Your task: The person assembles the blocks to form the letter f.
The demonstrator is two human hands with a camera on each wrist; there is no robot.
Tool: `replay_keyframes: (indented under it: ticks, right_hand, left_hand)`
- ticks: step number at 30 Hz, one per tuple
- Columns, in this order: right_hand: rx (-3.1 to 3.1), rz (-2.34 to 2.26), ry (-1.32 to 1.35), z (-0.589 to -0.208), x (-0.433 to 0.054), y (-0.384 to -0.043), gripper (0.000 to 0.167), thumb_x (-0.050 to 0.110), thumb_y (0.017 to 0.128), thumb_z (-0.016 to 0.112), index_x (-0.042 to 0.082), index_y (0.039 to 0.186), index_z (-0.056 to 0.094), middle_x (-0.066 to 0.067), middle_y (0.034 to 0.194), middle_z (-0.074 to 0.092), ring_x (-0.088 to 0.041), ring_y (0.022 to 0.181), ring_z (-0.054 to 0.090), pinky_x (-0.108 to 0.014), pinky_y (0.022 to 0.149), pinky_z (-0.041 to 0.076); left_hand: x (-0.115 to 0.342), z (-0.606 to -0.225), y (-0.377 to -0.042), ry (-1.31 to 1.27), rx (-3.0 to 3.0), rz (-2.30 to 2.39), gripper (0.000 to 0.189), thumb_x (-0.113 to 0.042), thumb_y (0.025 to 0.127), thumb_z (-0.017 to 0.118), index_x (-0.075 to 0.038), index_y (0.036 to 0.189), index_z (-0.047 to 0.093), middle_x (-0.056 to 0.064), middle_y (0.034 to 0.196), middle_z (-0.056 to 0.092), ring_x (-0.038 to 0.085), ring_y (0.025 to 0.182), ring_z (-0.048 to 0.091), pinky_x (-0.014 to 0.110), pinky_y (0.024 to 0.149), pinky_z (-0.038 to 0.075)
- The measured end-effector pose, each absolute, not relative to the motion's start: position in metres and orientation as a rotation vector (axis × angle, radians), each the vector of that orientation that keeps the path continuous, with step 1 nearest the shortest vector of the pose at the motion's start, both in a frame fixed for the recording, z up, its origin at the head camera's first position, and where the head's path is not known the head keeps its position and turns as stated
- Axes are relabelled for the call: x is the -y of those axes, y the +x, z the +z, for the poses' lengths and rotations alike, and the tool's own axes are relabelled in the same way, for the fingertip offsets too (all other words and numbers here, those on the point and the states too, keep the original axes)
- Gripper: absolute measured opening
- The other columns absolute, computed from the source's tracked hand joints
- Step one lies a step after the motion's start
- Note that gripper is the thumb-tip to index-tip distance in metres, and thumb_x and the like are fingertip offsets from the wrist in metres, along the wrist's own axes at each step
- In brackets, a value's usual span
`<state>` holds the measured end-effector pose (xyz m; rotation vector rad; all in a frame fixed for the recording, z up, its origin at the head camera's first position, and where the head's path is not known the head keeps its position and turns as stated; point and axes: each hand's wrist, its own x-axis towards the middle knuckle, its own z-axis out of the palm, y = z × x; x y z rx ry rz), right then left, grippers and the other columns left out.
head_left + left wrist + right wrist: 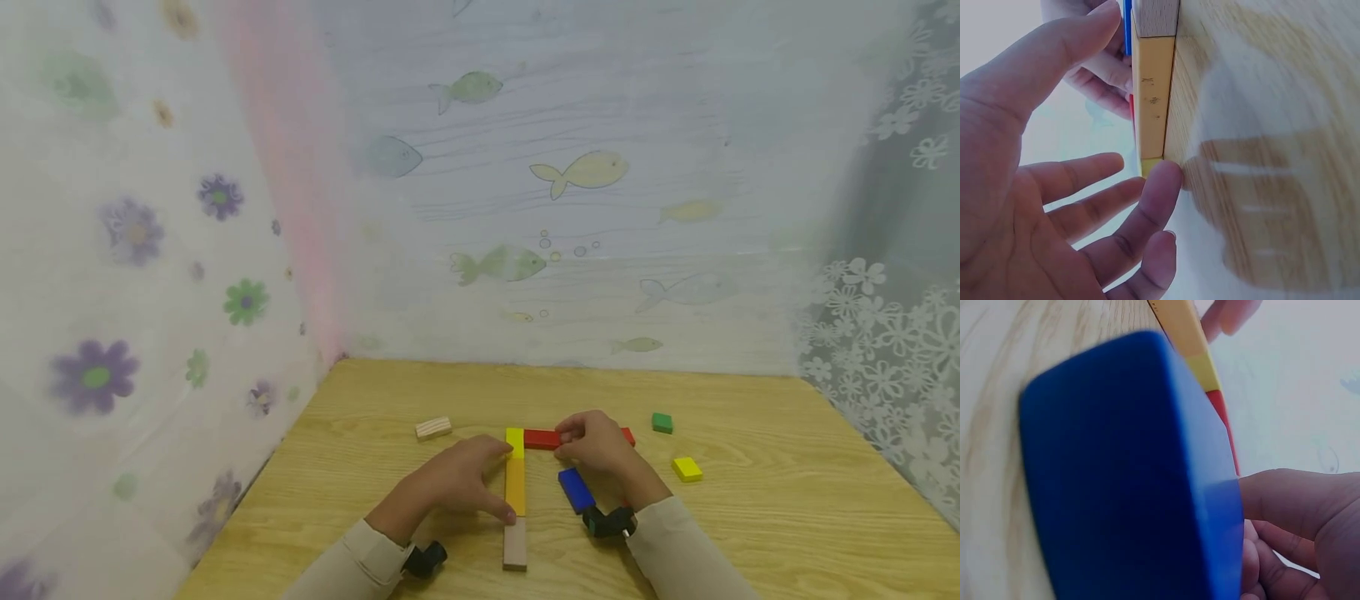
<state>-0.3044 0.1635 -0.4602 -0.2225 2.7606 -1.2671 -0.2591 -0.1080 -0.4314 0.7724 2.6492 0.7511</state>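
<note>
A row of blocks runs toward me: a yellow block (515, 442), an orange block (515, 487) and a pale grey-brown block (514, 546). My left hand (465, 475) lies along its left side with fingers and thumb spread, fingertips right at the yellow block and the thumb tip near the orange block's near end. From the yellow block a red block (540, 439) extends to the right. My right hand (596, 442) pinches it between thumb and fingers, partly covering it. More red shows beyond that hand. A blue block (576, 490) lies just below the right hand and looms large in the right wrist view.
A plain wooden block (433, 428) lies at the back left. To the right are a small green block (662, 422) and a small yellow block (687, 469). Patterned curtains (585, 292) enclose the wooden table (360, 400) at the back and sides.
</note>
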Motion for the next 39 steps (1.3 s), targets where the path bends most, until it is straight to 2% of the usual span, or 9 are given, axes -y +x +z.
replay_keyframes:
  ticks: [10,13,17,21,24,28,31,39]
  right_hand:
    - [-2.763,-1.280,-0.219,-0.463,-0.164,-0.306,0.031,0.012,0.084,0.085,0.006,0.113,0.077,-0.001,0.097,0.072,-0.016,0.090,0.065,-0.037,0.085,0.058]
    - [-2.760,-1.279,-0.202,-0.463,-0.164,-0.306,0.030,0.012,0.084,0.085,0.007,0.113,0.077,-0.001,0.097,0.072,-0.016,0.091,0.065,-0.037,0.086,0.058]
    - [-2.751,-1.282,-0.202,-0.462,-0.163,-0.305,0.031,0.011,0.084,0.085,0.006,0.114,0.076,-0.002,0.097,0.072,-0.016,0.091,0.065,-0.038,0.086,0.058]
    - [-2.753,-1.277,-0.196,-0.462,-0.162,-0.304,0.031,0.011,0.084,0.085,0.006,0.114,0.076,-0.002,0.098,0.072,-0.017,0.091,0.065,-0.037,0.085,0.057]
    - [-2.761,-1.268,-0.191,-0.461,-0.162,-0.304,0.031,0.011,0.084,0.085,0.007,0.114,0.076,-0.002,0.097,0.072,-0.016,0.091,0.065,-0.037,0.085,0.057]
    - [-2.768,-1.261,-0.196,-0.461,-0.162,-0.303,0.031,0.011,0.084,0.085,0.006,0.113,0.076,-0.001,0.097,0.072,-0.016,0.090,0.064,-0.037,0.084,0.057]
    - [-2.765,-1.264,-0.198,-0.460,-0.162,-0.303,0.031,0.011,0.084,0.085,0.006,0.114,0.076,-0.002,0.098,0.071,-0.017,0.090,0.064,-0.037,0.084,0.058]
    - [-2.754,-1.286,-0.182,-0.462,-0.162,-0.303,0.029,0.010,0.084,0.084,0.007,0.113,0.076,-0.002,0.096,0.071,-0.018,0.090,0.064,-0.035,0.083,0.058]
  left_hand:
    - [0.114,-0.426,-0.262,0.747,-2.710,0.726,0.097,-0.057,0.074,0.090,-0.014,0.152,0.051,0.003,0.155,0.052,0.026,0.141,0.050,0.049,0.112,0.046]
    - [0.120,-0.425,-0.263,0.733,-2.745,0.738,0.091,-0.052,0.076,0.090,-0.015,0.151,0.052,0.004,0.154,0.052,0.026,0.125,0.062,0.046,0.100,0.054]
    - [0.131,-0.421,-0.265,0.717,-2.791,0.775,0.083,-0.040,0.080,0.090,-0.011,0.149,0.054,0.008,0.151,0.053,0.025,0.105,0.069,0.041,0.084,0.058]
    - [0.144,-0.418,-0.269,0.685,-2.889,0.752,0.075,-0.035,0.082,0.089,-0.010,0.145,0.058,0.010,0.148,0.055,0.028,0.109,0.069,0.045,0.085,0.058]
    - [0.154,-0.417,-0.273,0.635,-2.977,0.721,0.071,-0.034,0.082,0.089,-0.012,0.143,0.061,0.008,0.147,0.057,0.030,0.118,0.066,0.049,0.091,0.057]
    - [0.167,-0.418,-0.281,0.551,-3.038,0.714,0.068,-0.034,0.081,0.090,-0.013,0.141,0.063,0.007,0.145,0.058,0.025,0.110,0.067,0.045,0.084,0.057]
    - [0.176,-0.420,-0.286,0.520,-3.056,0.703,0.068,-0.034,0.082,0.089,-0.013,0.140,0.063,0.008,0.144,0.058,0.020,0.097,0.068,0.039,0.074,0.057]
    - [0.192,-0.423,-0.295,0.470,-3.096,0.665,0.065,-0.032,0.081,0.089,-0.012,0.138,0.065,0.009,0.141,0.059,0.013,0.085,0.063,0.034,0.068,0.053]
